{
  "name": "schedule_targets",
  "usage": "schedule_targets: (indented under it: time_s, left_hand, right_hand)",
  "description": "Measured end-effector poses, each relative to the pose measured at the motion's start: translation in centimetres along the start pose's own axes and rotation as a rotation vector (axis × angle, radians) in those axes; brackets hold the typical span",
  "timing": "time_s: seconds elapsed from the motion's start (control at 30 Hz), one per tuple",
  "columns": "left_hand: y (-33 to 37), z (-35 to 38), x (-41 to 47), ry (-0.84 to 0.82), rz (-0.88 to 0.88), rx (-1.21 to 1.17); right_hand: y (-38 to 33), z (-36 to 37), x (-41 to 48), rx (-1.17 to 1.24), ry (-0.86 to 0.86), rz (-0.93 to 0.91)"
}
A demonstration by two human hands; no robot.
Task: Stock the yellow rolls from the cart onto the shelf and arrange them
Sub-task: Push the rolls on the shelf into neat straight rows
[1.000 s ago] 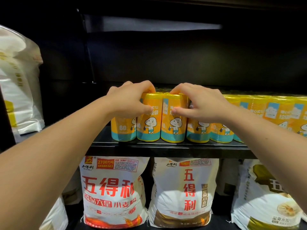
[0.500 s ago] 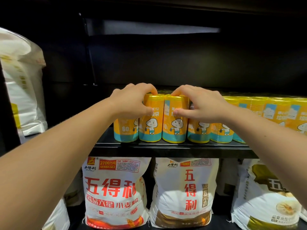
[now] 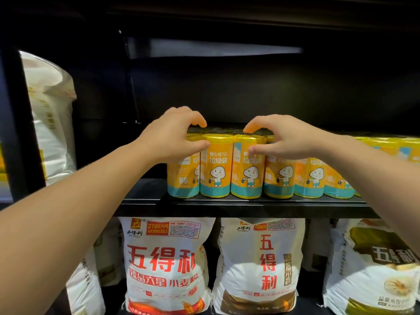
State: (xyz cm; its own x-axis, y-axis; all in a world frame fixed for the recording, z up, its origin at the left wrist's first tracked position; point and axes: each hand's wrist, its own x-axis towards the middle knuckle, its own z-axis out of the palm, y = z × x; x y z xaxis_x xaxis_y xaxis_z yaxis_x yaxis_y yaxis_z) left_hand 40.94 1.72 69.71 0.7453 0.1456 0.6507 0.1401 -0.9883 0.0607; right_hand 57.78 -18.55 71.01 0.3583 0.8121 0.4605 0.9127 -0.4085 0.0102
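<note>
Several yellow rolls with teal bases and a cartoon figure stand upright in a row on the black shelf. My left hand grips the left end of the row: its fingers hook over the roll tops and its thumb lies on the front of a yellow roll. My right hand grips the same way, its thumb on the neighbouring yellow roll and its fingers curled over the tops behind. More yellow rolls run right, partly hidden by my right forearm. The cart is out of view.
White flour bags stand on the level below, another bag at the right. A tall white sack sits left of a black upright. The shelf left of the rolls is bare and dark.
My fingertips have drawn apart, uncovering the tops of the two middle rolls. The rolls stand where they were.
</note>
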Motion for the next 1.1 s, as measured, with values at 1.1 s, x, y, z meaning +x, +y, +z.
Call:
schedule_targets:
  time_s: [1.1]
  left_hand:
    - [-3.9, 1.1, -1.6, -0.155, -0.168, -0.565]
  right_hand:
    - [-4.2, 3.6, 2.0, -0.044, 0.052, -0.080]
